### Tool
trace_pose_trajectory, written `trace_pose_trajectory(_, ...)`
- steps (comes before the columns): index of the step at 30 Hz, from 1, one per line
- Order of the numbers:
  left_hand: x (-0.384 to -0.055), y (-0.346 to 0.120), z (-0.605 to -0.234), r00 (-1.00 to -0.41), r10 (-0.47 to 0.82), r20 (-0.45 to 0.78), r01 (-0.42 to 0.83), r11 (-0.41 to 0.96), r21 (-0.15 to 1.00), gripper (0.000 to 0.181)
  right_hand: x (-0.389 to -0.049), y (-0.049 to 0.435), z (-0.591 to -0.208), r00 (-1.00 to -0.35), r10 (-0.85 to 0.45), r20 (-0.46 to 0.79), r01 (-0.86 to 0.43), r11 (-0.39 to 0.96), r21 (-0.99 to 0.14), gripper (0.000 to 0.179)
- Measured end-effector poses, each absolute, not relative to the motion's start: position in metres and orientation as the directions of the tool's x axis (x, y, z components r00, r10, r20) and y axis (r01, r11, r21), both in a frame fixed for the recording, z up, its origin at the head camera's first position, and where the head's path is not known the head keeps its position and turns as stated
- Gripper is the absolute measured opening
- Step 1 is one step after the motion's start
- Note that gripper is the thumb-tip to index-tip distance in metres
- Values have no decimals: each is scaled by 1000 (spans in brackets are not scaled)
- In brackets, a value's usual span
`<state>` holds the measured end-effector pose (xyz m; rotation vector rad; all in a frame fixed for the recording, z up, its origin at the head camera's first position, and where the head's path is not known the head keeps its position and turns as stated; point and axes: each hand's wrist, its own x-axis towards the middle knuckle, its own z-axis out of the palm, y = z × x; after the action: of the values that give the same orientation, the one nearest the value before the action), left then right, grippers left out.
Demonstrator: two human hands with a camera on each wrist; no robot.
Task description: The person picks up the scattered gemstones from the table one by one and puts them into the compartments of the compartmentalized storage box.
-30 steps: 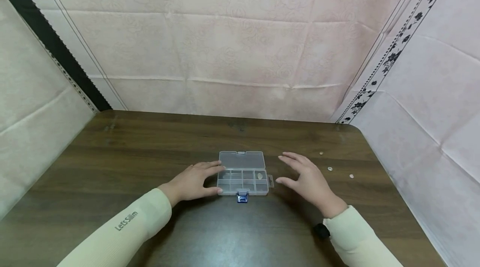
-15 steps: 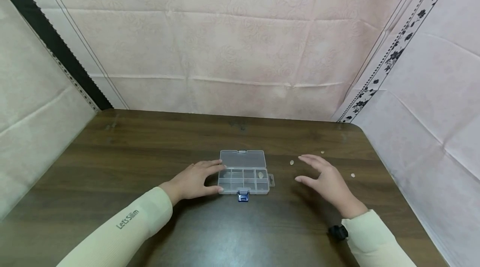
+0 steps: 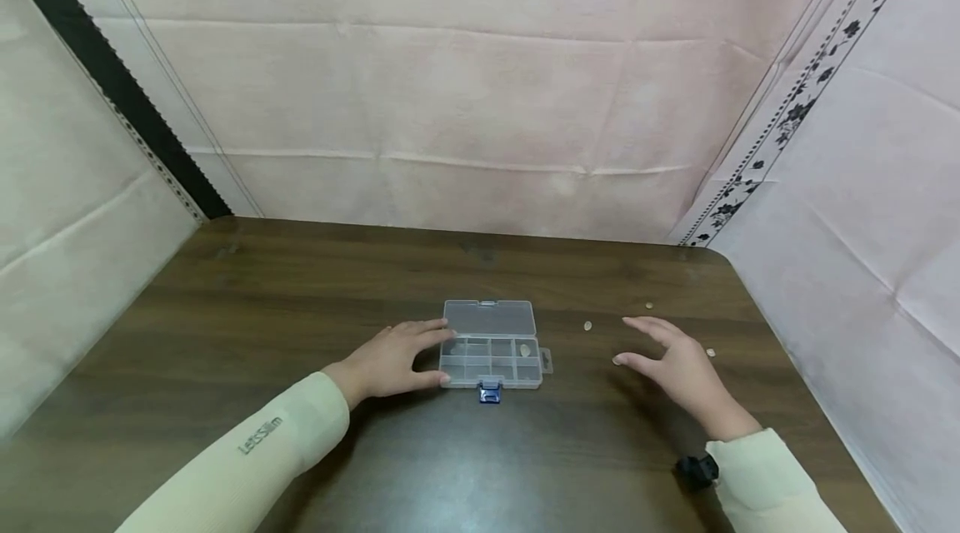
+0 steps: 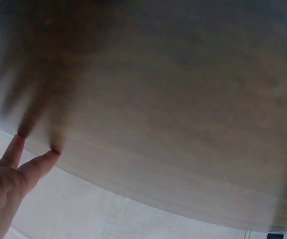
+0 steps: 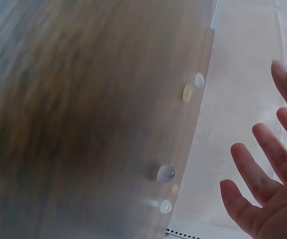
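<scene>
While the left hand — spread, gripping nothing — touches the left side of the plastic box, presumably to steady it, the right hand hovers, loosely spread and empty, near small buttons on the table. Lid: laid back, exposing compartments; one pale disc, far-right compartment.

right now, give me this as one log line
left hand: at left edge of clear box | right hand: fingers apart | lid: open | pale discs: on table
</scene>
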<state>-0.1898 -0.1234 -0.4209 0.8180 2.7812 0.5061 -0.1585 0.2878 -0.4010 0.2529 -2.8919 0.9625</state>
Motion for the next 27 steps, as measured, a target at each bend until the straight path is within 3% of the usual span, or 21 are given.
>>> trace_pose_trajectory(27,-189,-124,-420,-827,553,-98,482,789,382,72,-152,315,-405,-994,-101,35,-103,826,-555,56)
